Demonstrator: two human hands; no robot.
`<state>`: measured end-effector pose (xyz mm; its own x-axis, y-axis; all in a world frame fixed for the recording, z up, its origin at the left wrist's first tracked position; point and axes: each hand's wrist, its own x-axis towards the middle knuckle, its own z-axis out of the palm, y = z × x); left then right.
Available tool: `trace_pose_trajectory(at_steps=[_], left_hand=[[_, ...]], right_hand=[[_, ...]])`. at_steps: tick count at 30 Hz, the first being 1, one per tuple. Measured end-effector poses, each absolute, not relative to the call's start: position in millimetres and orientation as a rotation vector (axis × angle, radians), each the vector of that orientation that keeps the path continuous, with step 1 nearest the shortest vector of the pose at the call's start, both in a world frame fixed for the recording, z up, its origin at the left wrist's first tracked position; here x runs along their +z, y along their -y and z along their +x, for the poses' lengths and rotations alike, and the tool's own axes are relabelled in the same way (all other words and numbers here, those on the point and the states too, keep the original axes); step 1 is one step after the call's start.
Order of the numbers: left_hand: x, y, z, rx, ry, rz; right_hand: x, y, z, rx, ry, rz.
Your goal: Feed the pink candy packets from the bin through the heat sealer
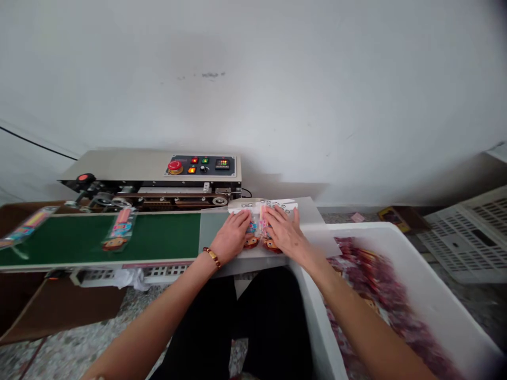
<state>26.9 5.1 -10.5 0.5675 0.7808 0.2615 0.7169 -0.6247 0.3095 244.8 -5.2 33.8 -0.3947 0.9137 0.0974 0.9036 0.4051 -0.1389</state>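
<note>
Two clear plastic packets with printed faces and coloured pieces inside lie side by side on a white sheet, their upper ends over a strip with small dark marks. My left hand (233, 232) lies flat on the left packet (251, 241), its fingers along the upper part. Over the right packet (271, 245), my right hand (285, 232) rests with fingers stretched out and the thumb apart. Both hands partly cover the packets. A beaded bracelet circles my left wrist.
Left of my hands runs a green conveyor belt (162, 237) carrying two packets, alongside a sealing machine (130, 163) with lit buttons. A white foam box (380, 227) full of red packets stands at my right. Beyond it is a slatted crate (467, 237). A cardboard box (75, 306) sits below the belt.
</note>
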Motion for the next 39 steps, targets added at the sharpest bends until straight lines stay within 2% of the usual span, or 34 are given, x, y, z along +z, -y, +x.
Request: trace_pose_trajectory(at_steps=[10,14,19,22,26,29,33,39], left_hand=[[-7.2,-21.1,-37.3,0.562,-1.108,2.719],[-6.4,-16.7,-72.7,0.540,-1.196,2.633],[5.6,-17.4,-120.0,0.372,-1.444,2.645],[12.7,-15.1,-101.2,0.479,-1.567,2.663],[6.5,-7.2,-29.7,0.670,-1.319,2.633],[-3.8,-5.8,0.2,0.609,-1.247,2.646],[-10.3,-11.9,-20.7,0.509,-1.252,2.647],[0.5,-17.7,-79.2,0.370,-1.281,2.628]], right_hand=[[32.0,6.1,243.8,0.098,2.508,-1.629],[32.4,-3.9,222.9,0.069,2.600,-1.510],[30.2,-21.2,172.8,0.187,2.679,-1.381],[31.4,-24.1,163.2,0.200,2.610,-1.372],[35.3,-12.0,194.7,0.119,2.540,-1.469],[35.7,2.1,230.5,0.053,2.503,-1.614],[29.2,11.4,251.5,0.015,2.518,-1.647],[29.4,0.3,218.5,0.041,2.540,-1.545]])
